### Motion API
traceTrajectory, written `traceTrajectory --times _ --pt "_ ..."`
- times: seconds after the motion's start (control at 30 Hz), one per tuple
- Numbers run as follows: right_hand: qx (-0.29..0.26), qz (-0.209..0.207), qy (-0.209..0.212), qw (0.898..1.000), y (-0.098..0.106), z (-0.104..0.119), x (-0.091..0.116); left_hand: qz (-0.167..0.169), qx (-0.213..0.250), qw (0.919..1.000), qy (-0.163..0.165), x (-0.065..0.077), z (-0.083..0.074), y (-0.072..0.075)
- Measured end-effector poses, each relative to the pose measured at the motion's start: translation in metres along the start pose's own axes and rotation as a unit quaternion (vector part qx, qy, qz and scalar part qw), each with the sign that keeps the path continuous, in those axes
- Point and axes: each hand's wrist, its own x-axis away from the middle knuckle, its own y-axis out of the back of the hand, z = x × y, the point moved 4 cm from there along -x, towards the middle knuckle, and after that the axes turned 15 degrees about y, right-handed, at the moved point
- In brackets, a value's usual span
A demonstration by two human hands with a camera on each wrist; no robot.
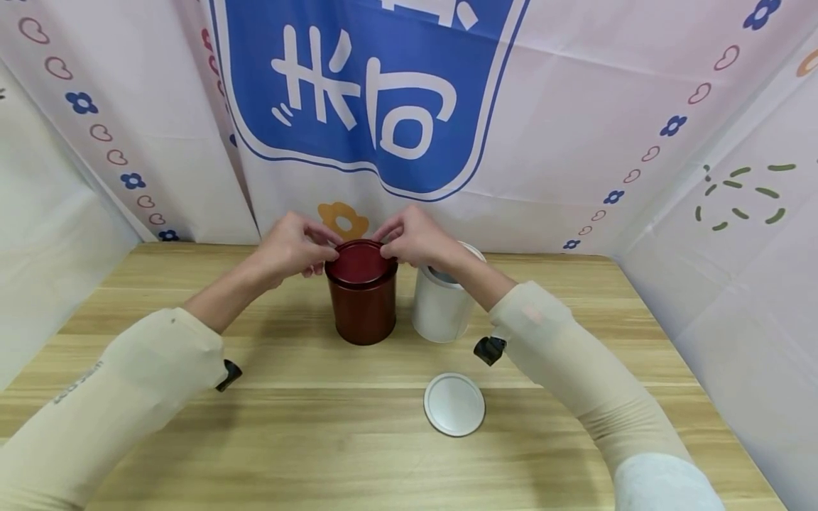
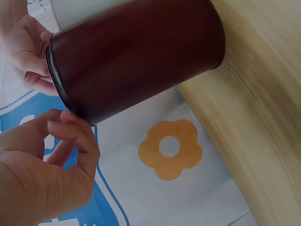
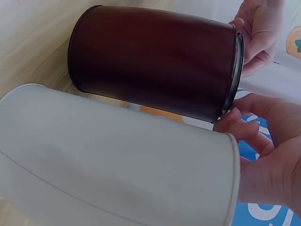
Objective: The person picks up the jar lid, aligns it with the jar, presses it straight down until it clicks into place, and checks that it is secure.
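Observation:
A dark red cylindrical can [image 1: 364, 316] stands upright on the table, its round red lid [image 1: 359, 262] at the top. My left hand [image 1: 290, 248] pinches the lid's left edge between thumb and fingers. On the opposite edge, my right hand [image 1: 415, 240] does the same. In the right wrist view, the lid's dark rim [image 3: 239, 66] sits slightly askew on the can's mouth. Close beside, under my right wrist, is a white can [image 1: 439, 309] with its top uncovered; my forearm hides part of its mouth.
A round white lid [image 1: 454, 404] lies flat on the wooden table [image 1: 307, 440], in front of the white can. Behind the cans hangs a printed cloth [image 1: 543, 142] with a blue sign, close to the table's back edge. More white cloth [image 1: 735, 284] borders the right side.

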Motion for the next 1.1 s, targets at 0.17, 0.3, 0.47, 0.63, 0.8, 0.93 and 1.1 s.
traceTrajectory --times 0.17,0.3,0.47,0.63,0.8,0.93,1.1 --pt "0.026 -0.001 0.019 0.999 -0.001 -0.002 0.0 0.0 -0.001 1.0 -0.007 -0.001 0.002 -0.003" --pt "0.044 0.005 0.023 0.999 -0.002 -0.002 -0.001 -0.002 -0.003 1.0 -0.009 -0.002 0.002 -0.004" --pt "0.055 0.01 0.021 0.998 -0.002 -0.001 0.0 -0.004 -0.006 0.9999 -0.013 -0.003 0.003 -0.005" --pt "0.06 0.011 0.026 0.998 -0.002 -0.001 0.0 -0.007 -0.008 0.9998 -0.016 -0.003 0.002 -0.006" --pt "0.059 0.016 0.038 0.997 0.003 0.001 0.001 -0.034 -0.019 0.9987 -0.032 0.0 0.0 -0.004" --pt "0.1 0.031 0.096 0.99 0.009 0.006 0.006 -0.083 -0.069 0.9902 -0.089 0.008 -0.003 0.001" --pt "0.158 0.087 0.147 0.973 0.008 0.008 0.013 -0.074 -0.123 0.9767 -0.16 0.014 0.0 0.001"
